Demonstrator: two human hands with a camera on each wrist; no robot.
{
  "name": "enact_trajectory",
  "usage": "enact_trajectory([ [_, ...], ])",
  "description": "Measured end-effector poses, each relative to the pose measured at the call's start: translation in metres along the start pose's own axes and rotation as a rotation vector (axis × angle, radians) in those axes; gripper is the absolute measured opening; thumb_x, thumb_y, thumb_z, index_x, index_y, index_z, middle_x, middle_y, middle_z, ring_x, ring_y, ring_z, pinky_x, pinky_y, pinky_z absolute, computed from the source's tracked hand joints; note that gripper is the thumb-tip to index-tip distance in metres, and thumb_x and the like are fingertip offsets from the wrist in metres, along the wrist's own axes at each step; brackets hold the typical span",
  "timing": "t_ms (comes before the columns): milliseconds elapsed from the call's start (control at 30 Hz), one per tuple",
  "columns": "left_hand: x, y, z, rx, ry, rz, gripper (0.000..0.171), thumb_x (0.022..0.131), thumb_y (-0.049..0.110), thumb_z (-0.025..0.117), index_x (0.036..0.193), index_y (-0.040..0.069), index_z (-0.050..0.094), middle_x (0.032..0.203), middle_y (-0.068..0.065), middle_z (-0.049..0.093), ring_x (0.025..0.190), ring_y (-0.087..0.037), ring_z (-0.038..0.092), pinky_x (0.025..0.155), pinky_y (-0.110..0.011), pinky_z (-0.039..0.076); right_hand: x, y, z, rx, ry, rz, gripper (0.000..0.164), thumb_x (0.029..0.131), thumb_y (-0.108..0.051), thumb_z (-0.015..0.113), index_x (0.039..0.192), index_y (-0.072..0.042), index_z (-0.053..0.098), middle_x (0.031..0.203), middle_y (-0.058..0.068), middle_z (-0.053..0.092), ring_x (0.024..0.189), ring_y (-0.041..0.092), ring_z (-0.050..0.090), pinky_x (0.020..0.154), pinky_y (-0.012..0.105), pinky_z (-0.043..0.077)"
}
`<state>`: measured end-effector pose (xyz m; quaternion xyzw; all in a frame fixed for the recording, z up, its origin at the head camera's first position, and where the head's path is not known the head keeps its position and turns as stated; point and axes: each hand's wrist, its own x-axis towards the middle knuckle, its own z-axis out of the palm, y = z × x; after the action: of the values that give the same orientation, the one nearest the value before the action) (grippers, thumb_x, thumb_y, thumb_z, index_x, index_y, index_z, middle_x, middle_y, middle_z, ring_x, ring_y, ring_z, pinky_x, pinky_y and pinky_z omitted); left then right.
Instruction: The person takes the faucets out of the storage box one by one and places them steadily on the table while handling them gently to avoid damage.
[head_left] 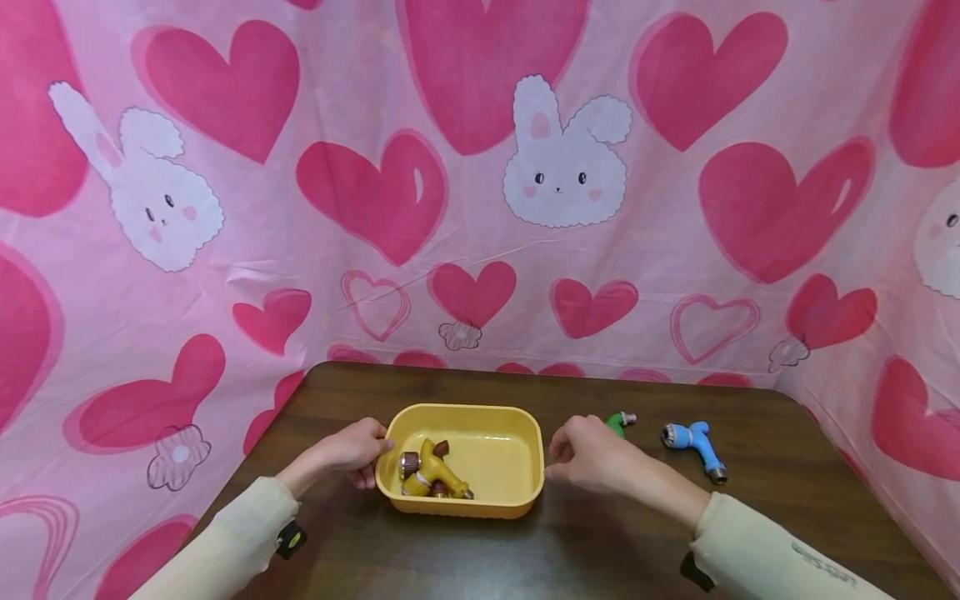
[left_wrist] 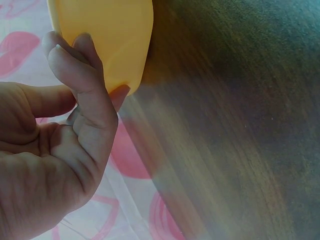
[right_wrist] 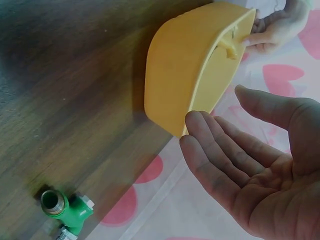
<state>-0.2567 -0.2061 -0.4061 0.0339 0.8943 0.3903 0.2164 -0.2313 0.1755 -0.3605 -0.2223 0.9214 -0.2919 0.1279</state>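
A yellow plastic tub sits on the table, a yellow tap-like pipe fitting inside it at the left. Brown parts show behind and below that fitting. My left hand grips the tub's left rim, thumb over the edge and fingers against the outer wall. By the right rim is my right hand, its fingers extended and nothing held. In the right wrist view its fingertips reach the tub's near end; whether they touch cannot be told. A green fitting lies beyond it, partly hidden in the head view.
A blue tap-like fitting with metal ends lies on the dark wooden table, right of my right hand. Pink cloth with hearts and rabbits hangs behind the table and along both sides.
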Motion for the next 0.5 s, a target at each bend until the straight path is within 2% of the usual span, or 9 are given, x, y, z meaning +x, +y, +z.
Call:
enact_trajectory([
  [267, 0.0, -0.001, 0.0, 0.01, 0.002, 0.018, 0.019, 0.109, 0.006, 0.052, 0.101, -0.005, 0.066, 0.057, -0.01, 0.061, 0.042, -0.013, 0.058, 0.045, -0.03, 0.057, 0.006, -0.006, 0.0, 0.016, -0.007, 0.014, 0.013, 0.086, -0.019, 0.088, 0.091, -0.01, 0.079, 0.077, -0.004, 0.068, 0.07, 0.016, 0.061, 0.065, 0.032, 0.061],
  [500, 0.001, 0.0, 0.0, 0.013, 0.006, 0.005, 0.019, 0.109, 0.006, 0.052, 0.101, -0.005, 0.066, 0.057, -0.011, 0.061, 0.042, -0.014, 0.058, 0.045, -0.03, 0.057, 0.013, -0.01, 0.004, 0.033, 0.008, -0.005, 0.017, 0.084, -0.014, 0.089, 0.095, -0.005, 0.079, 0.079, -0.002, 0.069, 0.07, 0.017, 0.061, 0.065, 0.032, 0.061],
])
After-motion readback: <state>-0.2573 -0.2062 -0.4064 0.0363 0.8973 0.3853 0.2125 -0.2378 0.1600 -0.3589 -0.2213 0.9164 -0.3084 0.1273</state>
